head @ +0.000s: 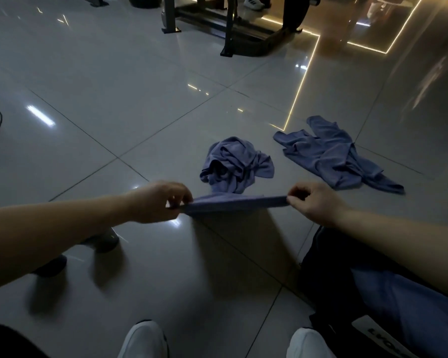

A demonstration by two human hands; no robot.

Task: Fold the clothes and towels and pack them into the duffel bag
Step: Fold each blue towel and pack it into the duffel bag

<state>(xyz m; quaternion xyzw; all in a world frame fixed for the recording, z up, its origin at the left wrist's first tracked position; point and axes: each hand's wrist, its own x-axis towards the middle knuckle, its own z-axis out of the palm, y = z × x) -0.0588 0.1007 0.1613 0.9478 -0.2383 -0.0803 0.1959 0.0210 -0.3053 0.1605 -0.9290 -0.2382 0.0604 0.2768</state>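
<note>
A folded blue towel (pixel 233 202) is stretched flat in the air between my hands, seen edge-on. My left hand (pixel 161 201) pinches its left end and my right hand (pixel 313 202) pinches its right end. Beyond it a crumpled blue cloth (pixel 233 164) lies on the tiled floor. Another blue cloth (pixel 331 153) lies spread and wrinkled further right. The black duffel bag (pixel 329 275) sits open at the lower right under my right forearm, with blue fabric (pixel 404 306) inside it.
A dark dumbbell (pixel 101 242) lies on the floor under my left forearm. My white shoes (pixel 142 339) show at the bottom edge. Black gym machine frames (pixel 228 27) stand at the back, with another person's white shoe beside them. A lit strip runs through the floor at right.
</note>
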